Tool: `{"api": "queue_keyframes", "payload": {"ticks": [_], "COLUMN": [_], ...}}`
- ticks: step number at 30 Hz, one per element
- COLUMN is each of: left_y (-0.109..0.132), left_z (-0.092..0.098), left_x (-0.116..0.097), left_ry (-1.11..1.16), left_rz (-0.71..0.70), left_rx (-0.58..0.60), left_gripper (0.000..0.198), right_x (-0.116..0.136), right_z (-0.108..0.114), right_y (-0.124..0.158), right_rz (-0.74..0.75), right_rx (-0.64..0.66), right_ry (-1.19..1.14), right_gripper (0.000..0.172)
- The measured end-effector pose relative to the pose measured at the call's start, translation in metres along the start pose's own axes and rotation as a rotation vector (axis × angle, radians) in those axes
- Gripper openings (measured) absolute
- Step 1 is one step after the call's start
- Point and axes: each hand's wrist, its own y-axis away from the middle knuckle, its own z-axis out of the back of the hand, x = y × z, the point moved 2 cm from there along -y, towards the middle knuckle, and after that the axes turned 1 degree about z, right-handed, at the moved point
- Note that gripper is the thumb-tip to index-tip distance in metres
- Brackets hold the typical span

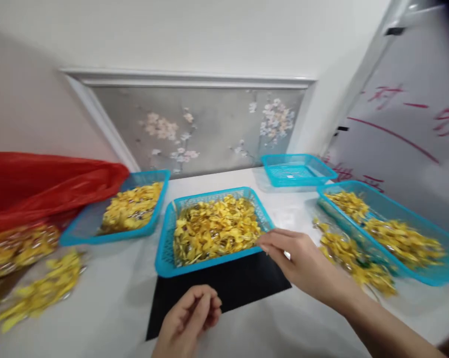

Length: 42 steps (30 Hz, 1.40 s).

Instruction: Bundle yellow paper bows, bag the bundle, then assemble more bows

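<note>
A blue plastic basket [165, 251] full of small yellow pieces [217, 226], petal-like with shiny bits among them, stands in front of me on a black mat [232, 281]. At its near right corner is my right hand [299, 258], thumb and forefinger pinched together; whatever they hold is too small to make out. My left hand [190, 318] is closed over the mat's near left part, below the basket and apart from it. The curled fingers hide anything inside.
More yellow pieces fill a left blue basket [155, 221] beside a red bag [49, 186], and a right blue basket [407, 199]. Loose yellow bunches [51, 286] lie on the white table [109, 288] at both sides. Another blue basket [302, 174] stands behind; a whiteboard [414, 129] leans right.
</note>
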Motion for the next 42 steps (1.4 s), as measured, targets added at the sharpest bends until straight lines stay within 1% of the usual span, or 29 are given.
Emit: {"api": "queue_keyframes", "payload": {"ticks": [3, 6, 8, 11, 14, 17, 19, 21, 23, 24, 26, 28, 31, 33, 36, 39, 42], "left_y": [0.006, 0.011, 0.013, 0.015, 0.015, 0.015, 0.016, 0.017, 0.018, 0.018, 0.018, 0.017, 0.016, 0.017, 0.019, 0.02, 0.02], "left_z": [0.002, 0.004, 0.005, 0.007, 0.008, 0.009, 0.009, 0.007, 0.006, 0.006, 0.007, 0.007, 0.008, 0.007, 0.005, 0.004, 0.005], "left_x": [-0.002, -0.004, -0.004, -0.004, -0.002, -0.001, -0.001, -0.001, -0.002, -0.002, -0.003, -0.003, -0.003, -0.003, -0.004, -0.006, -0.008], "left_ry": [0.045, 0.088, 0.108, 0.121, 0.134, 0.136, 0.143, 0.147, 0.134, 0.125, 0.107, 0.095, 0.083, 0.084, 0.085, 0.071, 0.073], "left_rz": [-0.021, -0.032, -0.043, -0.066, -0.083, -0.079, -0.08, -0.086, -0.097, -0.101, -0.11, -0.107, -0.091, -0.087, -0.095, -0.099, -0.082], "left_rx": [-0.006, -0.038, -0.034, 0.011, 0.051, 0.069, 0.08, 0.095, 0.108, 0.111, 0.103, 0.1, 0.105, 0.078, 0.043, 0.054, 0.065], "left_gripper": [0.033, 0.031, 0.029, 0.028, 0.028, 0.03, 0.031, 0.03, 0.03, 0.029, 0.029, 0.028, 0.028, 0.027, 0.025, 0.025, 0.025], "right_x": [0.006, 0.011, 0.016, 0.022, 0.02, 0.011, 0.005, 0.001, -0.001, -0.001, 0.002, 0.005, 0.01, 0.011, 0.009, 0.006, 0.005], "right_z": [-0.026, -0.039, -0.047, -0.06, -0.068, -0.063, -0.053, -0.043, -0.037, -0.037, -0.038, -0.04, -0.04, -0.04, -0.041, -0.044, -0.042], "right_y": [-0.013, -0.033, -0.046, -0.06, -0.067, -0.068, -0.067, -0.066, -0.064, -0.063, -0.062, -0.063, -0.064, -0.064, -0.064, -0.064, -0.064], "right_rz": [0.058, 0.113, 0.168, 0.25, 0.277, 0.26, 0.219, 0.121, -0.017, -0.075, -0.132, -0.139, -0.127, -0.121, -0.128, -0.128, -0.116], "right_rx": [0.098, 0.177, 0.223, 0.258, 0.252, 0.177, 0.073, -0.04, -0.105, -0.109, -0.097, -0.101, -0.127, -0.137, -0.121, -0.058, 0.004], "right_ry": [0.012, 0.094, 0.22, 0.423, 0.452, 0.406, 0.332, 0.181, -0.026, -0.126, -0.261, -0.322, -0.347, -0.345, -0.273, -0.174, -0.125], "right_gripper": [0.023, 0.024, 0.025, 0.022, 0.021, 0.023, 0.021, 0.017, 0.013, 0.012, 0.01, 0.01, 0.01, 0.011, 0.015, 0.012, 0.01]}}
